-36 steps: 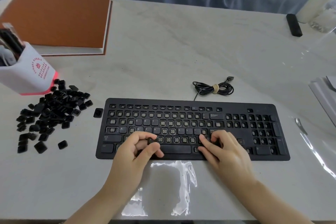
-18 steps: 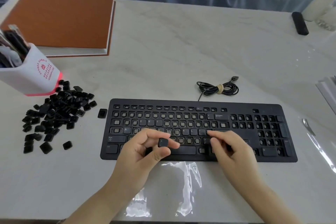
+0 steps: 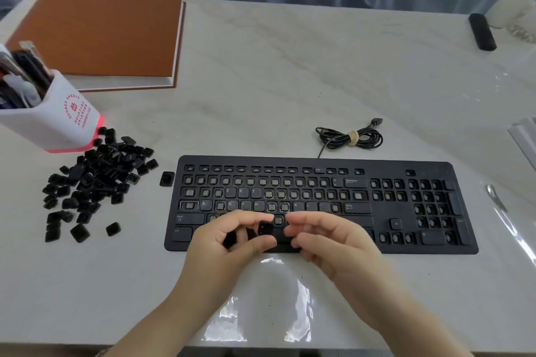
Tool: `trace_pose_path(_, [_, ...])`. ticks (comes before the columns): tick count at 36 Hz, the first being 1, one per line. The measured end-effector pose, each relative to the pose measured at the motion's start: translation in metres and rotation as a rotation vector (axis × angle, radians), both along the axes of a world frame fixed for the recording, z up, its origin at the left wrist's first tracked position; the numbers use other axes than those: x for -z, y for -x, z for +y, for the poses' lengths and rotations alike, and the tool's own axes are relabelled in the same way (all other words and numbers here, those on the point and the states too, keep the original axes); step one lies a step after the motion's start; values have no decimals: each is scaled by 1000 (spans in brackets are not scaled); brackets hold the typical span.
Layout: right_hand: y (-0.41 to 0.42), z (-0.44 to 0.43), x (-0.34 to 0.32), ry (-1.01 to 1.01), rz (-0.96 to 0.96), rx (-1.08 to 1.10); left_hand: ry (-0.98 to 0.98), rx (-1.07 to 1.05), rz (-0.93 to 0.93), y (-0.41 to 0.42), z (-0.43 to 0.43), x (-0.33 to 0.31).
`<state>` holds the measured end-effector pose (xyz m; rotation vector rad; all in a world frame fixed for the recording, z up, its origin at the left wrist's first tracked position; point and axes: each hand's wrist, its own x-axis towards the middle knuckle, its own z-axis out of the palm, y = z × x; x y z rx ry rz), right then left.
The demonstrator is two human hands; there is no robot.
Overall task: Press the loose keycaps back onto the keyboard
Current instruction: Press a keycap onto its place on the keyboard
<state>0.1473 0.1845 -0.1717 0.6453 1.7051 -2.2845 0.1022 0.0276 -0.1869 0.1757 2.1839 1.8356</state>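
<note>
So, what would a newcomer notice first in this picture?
A black keyboard lies in the middle with most keys missing. Left of it lies a pile of loose keycaps. Over its lower rows the left hand pinches one keycap, the right hand close beside.

1 keyboard point(image 3: 385, 211); 1 book point(image 3: 101, 32); 1 cable point(image 3: 349, 138)
</note>
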Motion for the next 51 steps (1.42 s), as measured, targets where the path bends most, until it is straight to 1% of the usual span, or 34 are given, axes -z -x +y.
trace_pose_path(3, [5,-8,-1,-100,-24,-50,47,63,96,1,-2,5])
trace_pose_path(6, [10,-15,1,-141,-53,-59,70,81,153,1,-5,6])
trace_pose_path(9, [15,-21,1,-150,-59,-70,68,60,165,3,-9,6])
trace_pose_path(14, [22,-30,2,-120,-70,-114,169,65,191,5,-21,14])
trace_pose_path(16, [26,-34,4,-118,-78,-116,221,24,205,7,-27,17])
trace_pose_path(18, [32,-38,6,-74,-93,-92,273,-48,203,11,-34,21])
trace_pose_path(25, [51,-49,9,215,-139,15,379,-298,101,48,-66,32])
trace_pose_path(28, [58,-55,9,290,-143,60,407,-341,78,65,-74,32])
trace_pose_path(33, [67,-65,16,298,-140,106,400,-334,36,82,-74,38])
trace_pose_path(36, [72,-70,17,244,-110,96,390,-312,14,84,-72,43])
trace_pose_path(41, [83,-78,19,69,-55,80,357,-298,12,80,-70,52])
trace_pose_path(45, [91,-85,20,3,-35,73,340,-314,-10,79,-73,52])
trace_pose_path(51, [106,-95,23,-289,52,-14,258,-302,-76,83,-75,44])
